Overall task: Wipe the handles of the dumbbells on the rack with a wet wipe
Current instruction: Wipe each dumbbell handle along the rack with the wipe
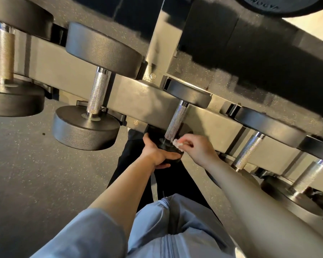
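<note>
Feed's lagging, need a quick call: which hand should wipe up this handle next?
Right. The right hand already pinches the wipe at the handle's lower end. The left hand grips the dumbbell's near head, probably steadying it.

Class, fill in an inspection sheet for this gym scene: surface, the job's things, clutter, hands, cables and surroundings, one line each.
Surface: grey metal dumbbell rack, angled, carrying a row of dumbbells.
Job's things: crumpled white wet wipe at the near end of the knurled steel handle of the middle black dumbbell; four more dumbbell handles in view.
Clutter: nothing seen.
Hands: left hand grips the near black round head of that dumbbell; right hand pinches the wipe against the handle.
Cables: nothing seen.
Surroundings: dark speckled rubber floor; black weight plate at top right.
</note>
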